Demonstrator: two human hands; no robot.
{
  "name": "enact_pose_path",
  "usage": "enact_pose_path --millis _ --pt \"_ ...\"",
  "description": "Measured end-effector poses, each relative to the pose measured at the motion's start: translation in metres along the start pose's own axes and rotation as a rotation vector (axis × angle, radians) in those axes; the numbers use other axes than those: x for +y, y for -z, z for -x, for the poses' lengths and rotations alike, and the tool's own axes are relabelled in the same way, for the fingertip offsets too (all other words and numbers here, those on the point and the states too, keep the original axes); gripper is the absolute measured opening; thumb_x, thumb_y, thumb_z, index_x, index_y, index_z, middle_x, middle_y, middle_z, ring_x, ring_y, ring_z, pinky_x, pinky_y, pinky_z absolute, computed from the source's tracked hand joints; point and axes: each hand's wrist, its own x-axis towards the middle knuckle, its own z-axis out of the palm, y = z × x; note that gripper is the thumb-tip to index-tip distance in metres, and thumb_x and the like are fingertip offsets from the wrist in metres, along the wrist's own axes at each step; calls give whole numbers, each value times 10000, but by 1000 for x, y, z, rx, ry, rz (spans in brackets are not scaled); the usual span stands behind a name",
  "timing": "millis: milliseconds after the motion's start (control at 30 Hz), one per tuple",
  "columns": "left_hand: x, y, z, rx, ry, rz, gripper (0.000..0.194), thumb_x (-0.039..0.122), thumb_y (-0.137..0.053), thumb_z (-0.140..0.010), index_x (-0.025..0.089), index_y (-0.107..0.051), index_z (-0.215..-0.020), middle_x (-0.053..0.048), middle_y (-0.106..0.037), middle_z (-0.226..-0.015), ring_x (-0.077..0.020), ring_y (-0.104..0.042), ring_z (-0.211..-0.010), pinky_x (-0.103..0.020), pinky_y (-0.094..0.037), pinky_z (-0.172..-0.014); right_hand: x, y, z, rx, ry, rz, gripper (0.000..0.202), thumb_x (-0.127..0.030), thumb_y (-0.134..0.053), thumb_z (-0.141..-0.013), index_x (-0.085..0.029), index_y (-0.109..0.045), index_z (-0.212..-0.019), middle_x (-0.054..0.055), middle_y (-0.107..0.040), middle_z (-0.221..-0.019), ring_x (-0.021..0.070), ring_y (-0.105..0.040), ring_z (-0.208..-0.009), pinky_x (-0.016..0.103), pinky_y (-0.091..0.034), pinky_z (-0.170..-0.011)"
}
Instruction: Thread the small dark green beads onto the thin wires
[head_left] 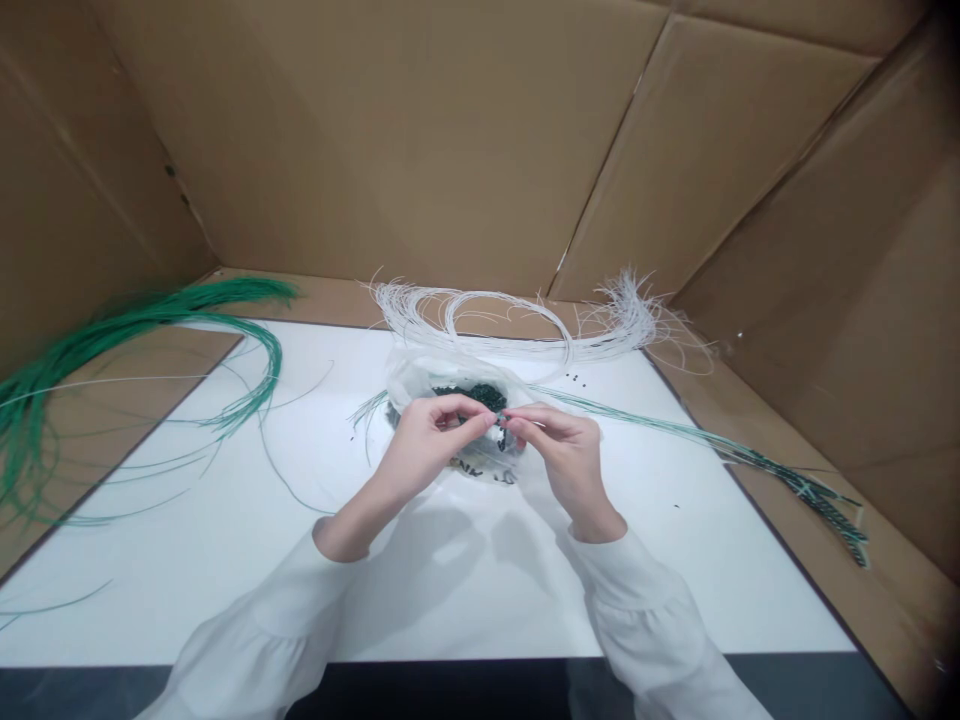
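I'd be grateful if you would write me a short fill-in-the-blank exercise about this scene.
1. The long bundle of strands on the person's left is mostly ____ in color.
2. The loosely coiled bundle beyond the plastic bag is ____ in color.
3. The left hand and right hand are closest together at their ____.
4. The dark-patterned strand ends lie on the person's ____ side.

Missing words: green; white; fingertips; right.

The tiny piece [500, 418] pinched between my left hand [429, 436] and right hand [564, 440] is too small to identify. They partly hide the plastic bag [412, 376], whose lettering [470, 467] blurs; the view's edges crop my sleeves [255, 630] and the green strands [150, 313].
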Motion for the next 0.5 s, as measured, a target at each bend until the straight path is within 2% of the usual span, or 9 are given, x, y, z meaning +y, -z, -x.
enact_pose_path --millis 367,500 --pt "0 0 0 7 -14 24 240 368 -587 -737 141 -662 -728 -39 -639 -708 -136 -528 -633 -223 -395 -571 4 1 -1 -50 -109 -104 133 -295 -719 -623 -202 -723 -718 20 -679 -656 104 -529 -482 252 -466 -472" --pt "0 0 0 5 -21 36 230 357 -594 -738 140 -668 -724 -41 -654 -720 -138 -546 -646 -222 -407 -586 9 2 -2 -90 -167 -165 158 -320 -716 -629 -202 -724 -734 37 -691 -665 131 -564 -533 265 -474 -482"
